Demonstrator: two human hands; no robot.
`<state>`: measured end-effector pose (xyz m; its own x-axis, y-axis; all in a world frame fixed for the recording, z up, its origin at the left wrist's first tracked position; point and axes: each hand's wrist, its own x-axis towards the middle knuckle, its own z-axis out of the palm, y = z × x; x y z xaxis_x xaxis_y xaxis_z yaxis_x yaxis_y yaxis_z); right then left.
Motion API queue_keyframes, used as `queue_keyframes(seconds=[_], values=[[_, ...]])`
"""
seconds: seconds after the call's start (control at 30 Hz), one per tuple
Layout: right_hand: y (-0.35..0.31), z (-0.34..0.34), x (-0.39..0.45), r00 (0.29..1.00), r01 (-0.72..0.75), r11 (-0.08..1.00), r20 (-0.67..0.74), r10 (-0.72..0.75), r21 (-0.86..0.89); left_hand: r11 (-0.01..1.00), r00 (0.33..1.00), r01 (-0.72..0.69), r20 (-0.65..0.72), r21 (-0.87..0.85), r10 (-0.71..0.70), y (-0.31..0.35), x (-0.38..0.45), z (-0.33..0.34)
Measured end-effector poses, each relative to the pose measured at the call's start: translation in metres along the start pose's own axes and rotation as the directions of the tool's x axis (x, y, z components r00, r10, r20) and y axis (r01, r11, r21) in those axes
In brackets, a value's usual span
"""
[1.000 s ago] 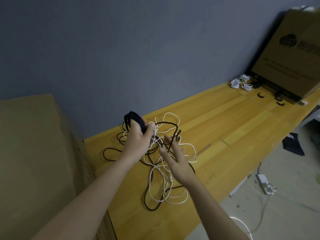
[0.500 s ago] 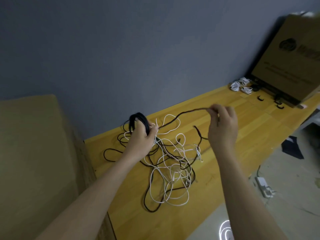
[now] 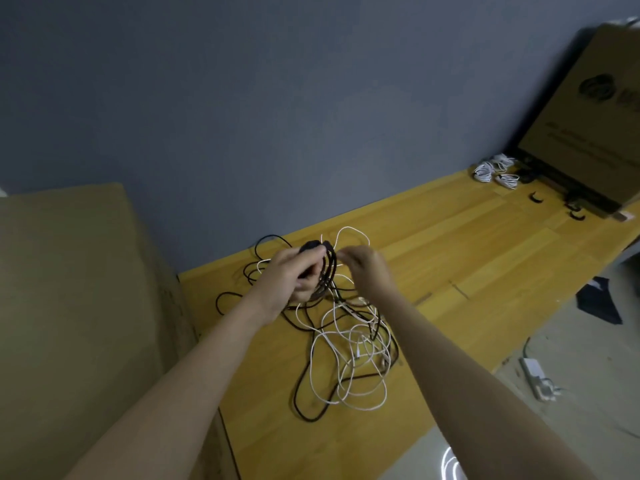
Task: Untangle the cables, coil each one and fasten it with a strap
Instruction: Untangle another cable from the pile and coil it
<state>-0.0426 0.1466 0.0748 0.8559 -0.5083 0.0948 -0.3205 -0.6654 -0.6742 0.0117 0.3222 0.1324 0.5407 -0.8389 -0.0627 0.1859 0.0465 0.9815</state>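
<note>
The left hand has its fingers curled around a bunch of black loops, the black coil, and holds it up above the table. The right hand is right beside the coil with its fingers bent in, and it looks like it pinches the black cable there, but I cannot tell for sure. Below the 2 hands, the rest of the black cable runs down into a messy pile on the table, mixed up with thin white cable. I think the cable is light, soft and bendy, so it will flop and snag. A good place to hold it is near the coil, pulling gently. Far off by a cardboard box lie white bundles, already coiled, and small black straps.
</note>
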Motion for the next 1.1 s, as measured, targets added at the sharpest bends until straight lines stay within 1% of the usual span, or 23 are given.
queue_keyframes(seconds=[0.03, 0.1, 0.17, 0.23, 0.3, 0.37, 0.43, 0.47, 0.5, 0.57, 0.6, 0.63, 0.67, 0.73, 0.77, 0.8, 0.83, 0.87, 0.9, 0.93, 1.0, 1.07, 1.1], values=[[0.004, 0.008, -0.007, 0.999, 0.042, 0.998, -0.001, -0.042, -0.038, 1.000, 0.999, 0.008, -0.043, -0.030, -0.010, 0.001, 0.001, 0.000], [0.005, 0.022, -0.022, 0.991, 0.115, 0.989, -0.060, -0.121, -0.090, 0.998, 0.993, 0.019, -0.115, -0.060, -0.025, 0.002, 0.004, 0.000], [0.002, 0.033, -0.038, 0.987, 0.130, 0.992, -0.091, -0.130, -0.002, 0.999, 0.987, 0.015, -0.161, -0.050, -0.022, 0.003, 0.006, -0.002], [0.000, 0.037, -0.051, 0.998, 0.017, 0.986, -0.059, -0.007, 0.167, 1.000, 0.980, 0.018, -0.197, -0.023, -0.022, 0.002, 0.007, -0.005], [0.004, 0.028, -0.054, 0.992, -0.127, 0.966, 0.020, 0.126, 0.226, 0.999, 0.974, 0.038, -0.225, 0.012, -0.034, 0.000, 0.008, -0.008], [0.009, 0.009, -0.049, 0.977, -0.198, 0.972, 0.102, 0.186, 0.125, 0.995, 0.971, 0.046, -0.240, 0.091, -0.023, -0.003, 0.007, -0.009], [0.010, -0.018, -0.038, 0.961, -0.246, 0.969, 0.132, 0.241, 0.017, 0.957, 0.959, 0.019, -0.277, 0.288, 0.064, -0.007, 0.007, -0.010], [0.010, -0.034, -0.032, 0.958, -0.268, 0.963, 0.109, 0.265, 0.022, 0.918, 0.949, 0.010, -0.293, 0.397, 0.117, -0.008, 0.008, -0.011], [0.008, -0.049, -0.026, 0.959, -0.281, 0.957, 0.070, 0.276, 0.070, 0.883, 0.943, 0.007, -0.298, 0.468, 0.150, -0.008, 0.008, -0.013], [0.004, -0.074, -0.019, 0.958, -0.274, 0.918, 0.002, 0.286, 0.286, 0.855, 0.946, -0.003, -0.275, 0.518, 0.170, -0.010, 0.009, -0.015], [-0.001, -0.081, -0.017, 0.957, -0.240, 0.884, -0.053, 0.284, 0.401, 0.847, 0.951, -0.011, -0.256, 0.532, 0.173, -0.010, 0.010, -0.014], [-0.005, -0.085, -0.015, 0.955, -0.159, 0.883, -0.158, 0.251, 0.441, 0.844, 0.957, -0.020, -0.234, 0.537, 0.171, -0.010, 0.011, -0.011], [-0.011, -0.086, -0.014, 0.937, -0.047, 0.919, -0.302, 0.177, 0.392, 0.850, 0.964, -0.029, -0.210, 0.526, 0.163, -0.011, 0.011, -0.008], [-0.027, -0.081, -0.010, 0.835, 0.150, 0.970, -0.550, -0.020, 0.193, 0.877, 0.981, -0.034, -0.153, 0.480, 0.122, -0.012, 0.012, -0.002], [-0.030, -0.074, -0.004, 0.784, 0.197, 0.971, -0.616, -0.074, 0.133, 0.894, 0.989, -0.026, -0.119, 0.448, 0.088, -0.011, 0.011, -0.001], [-0.031, -0.065, 0.002, 0.778, 0.196, 0.964, -0.626, -0.043, 0.178, 0.917, 0.995, -0.014, -0.082, 0.398, 0.050, -0.010, 0.011, -0.001], [-0.029, -0.054, 0.008, 0.808, 0.148, 0.948, -0.587, 0.047, 0.280, 0.943, 0.999, -0.004, -0.036, 0.332, 0.017, -0.008, 0.009, -0.001], [-0.025, -0.042, 0.013, 0.856, 0.041, 0.930, -0.493, 0.156, 0.366, 0.966, 1.000, 0.003, 0.015, 0.257, -0.007, -0.006, 0.007, -0.002], [-0.019, -0.028, 0.015, 0.907, -0.087, 0.911, -0.347, 0.240, 0.402, 0.984, 0.998, 0.006, 0.059, 0.181, -0.017, -0.005, 0.006, -0.004], [-0.011, -0.014, 0.013, 0.941, -0.203, 0.910, -0.186, 0.284, 0.362, 0.995, 0.996, 0.012, 0.090, 0.104, -0.022, -0.004, 0.005, -0.005], [0.002, 0.013, 0.000, 0.956, -0.292, 0.917, 0.094, 0.277, 0.273, 0.998, 0.994, 0.021, 0.106, -0.052, -0.016, -0.003, 0.005, -0.007], [0.011, 0.034, -0.021, 0.939, -0.301, 0.905, 0.259, 0.226, 0.301, 0.981, 0.998, 0.010, 0.063, -0.195, 0.003, -0.002, 0.007, -0.010], [0.015, 0.042, -0.032, 0.931, -0.307, 0.887, 0.303, 0.205, 0.344, 0.970, 1.000, -0.006, 0.024, -0.244, 0.012, -0.001, 0.009, -0.012]])
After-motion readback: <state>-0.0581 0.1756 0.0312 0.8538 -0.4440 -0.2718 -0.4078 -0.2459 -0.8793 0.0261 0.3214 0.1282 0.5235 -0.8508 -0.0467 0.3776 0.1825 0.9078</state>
